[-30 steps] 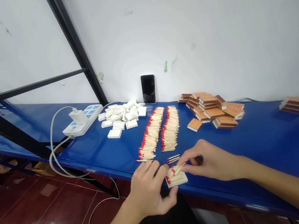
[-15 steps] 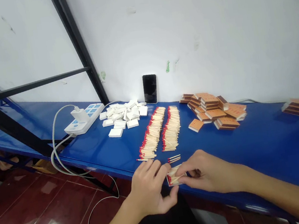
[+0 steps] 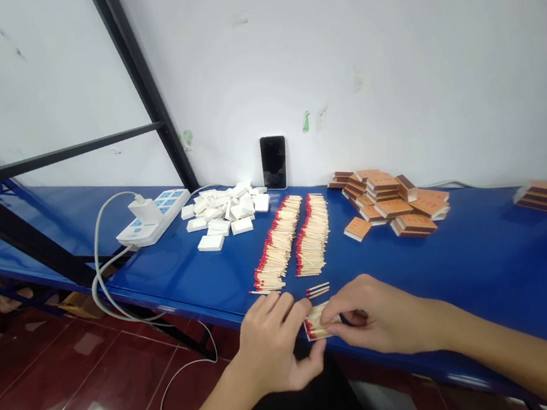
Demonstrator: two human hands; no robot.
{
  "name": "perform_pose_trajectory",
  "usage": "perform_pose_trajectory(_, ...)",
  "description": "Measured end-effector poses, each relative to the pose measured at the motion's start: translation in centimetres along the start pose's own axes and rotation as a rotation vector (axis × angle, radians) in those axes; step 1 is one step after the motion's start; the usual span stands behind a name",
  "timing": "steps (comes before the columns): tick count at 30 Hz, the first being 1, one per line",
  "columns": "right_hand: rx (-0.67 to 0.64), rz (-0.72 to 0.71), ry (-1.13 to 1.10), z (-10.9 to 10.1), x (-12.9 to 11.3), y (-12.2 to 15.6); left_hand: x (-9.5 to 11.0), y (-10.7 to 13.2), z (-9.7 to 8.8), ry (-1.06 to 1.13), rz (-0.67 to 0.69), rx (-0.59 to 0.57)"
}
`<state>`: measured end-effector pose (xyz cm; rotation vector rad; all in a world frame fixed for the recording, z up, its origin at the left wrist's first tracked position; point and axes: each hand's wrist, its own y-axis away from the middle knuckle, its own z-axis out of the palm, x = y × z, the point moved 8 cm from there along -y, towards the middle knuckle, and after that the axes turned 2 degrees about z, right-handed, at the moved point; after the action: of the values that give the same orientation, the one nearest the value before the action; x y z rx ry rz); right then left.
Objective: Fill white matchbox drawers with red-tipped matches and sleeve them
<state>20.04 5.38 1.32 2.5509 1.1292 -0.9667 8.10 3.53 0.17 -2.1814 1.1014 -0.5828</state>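
A small white matchbox tray (image 3: 316,309) lies at the table's front edge with red-headed matches (image 3: 315,329) in it. My left hand (image 3: 278,344) grips the tray's left end, thumb at the near corner and fingers at the far one. From the right, my right hand (image 3: 376,316) reaches into the tray, thumb and fingertips pinched over the matches; the fingers partly hide what they hold. Just beyond the tray are a few loose matches (image 3: 319,290). Two long rows of matches, a left row (image 3: 279,244) and a right row (image 3: 314,236), run away from me.
White trays (image 3: 226,208) are heaped at back left beside a power strip (image 3: 154,219) with white cables. A phone (image 3: 275,163) leans on the wall. Orange matchbox sleeves (image 3: 388,200) are piled right of the rows, and another stack (image 3: 544,195) stands farther right.
My right fingertips have shifted slightly within the tray, and the matches there now lie flatter and show more. My left hand keeps its place.
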Motion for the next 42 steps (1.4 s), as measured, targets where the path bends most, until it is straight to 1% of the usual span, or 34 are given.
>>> perform_pose_trajectory(4,-0.038,-0.049,0.028,0.2,-0.7,0.1,0.0,0.1,0.0,-0.016,0.003,0.003)
perform_pose_trajectory(13,-0.015,-0.113,0.158,0.2,-1.0,0.3,0.0,-0.1,-0.1,-0.013,0.01,0.009)
perform_pose_trajectory(17,0.024,-0.134,0.231,0.0,-1.0,0.5,0.0,-0.1,-0.1,-0.005,0.009,-0.006)
perform_pose_trajectory(22,0.002,-0.197,0.206,0.4,-1.3,0.7,0.0,-0.1,0.0,-0.017,0.012,-0.005)
perform_pose_trajectory(27,0.039,-0.197,0.227,0.0,-1.4,0.6,0.1,-0.1,0.0,-0.028,0.022,0.006)
perform_pose_trajectory(30,0.032,-0.207,0.197,0.0,-1.6,0.5,0.1,-0.1,-0.1,-0.031,0.022,0.008)
perform_pose_trajectory(33,0.079,-0.168,0.206,-0.4,-1.1,0.5,0.2,-0.1,-0.1,-0.034,0.026,0.004)
perform_pose_trajectory(36,0.176,-0.108,0.251,-1.7,0.0,0.4,0.2,-0.1,-0.1,-0.024,0.034,-0.018)
perform_pose_trajectory(38,0.21,-0.062,0.316,-2.5,0.8,0.4,0.1,0.0,0.0,-0.006,0.039,-0.034)
perform_pose_trajectory(39,0.216,-0.04,0.343,-2.8,1.3,0.4,0.1,0.0,0.0,0.002,0.041,-0.04)
perform_pose_trajectory(42,0.18,0.0,0.393,-3.1,2.1,0.3,-0.1,0.1,0.0,0.012,0.039,-0.048)
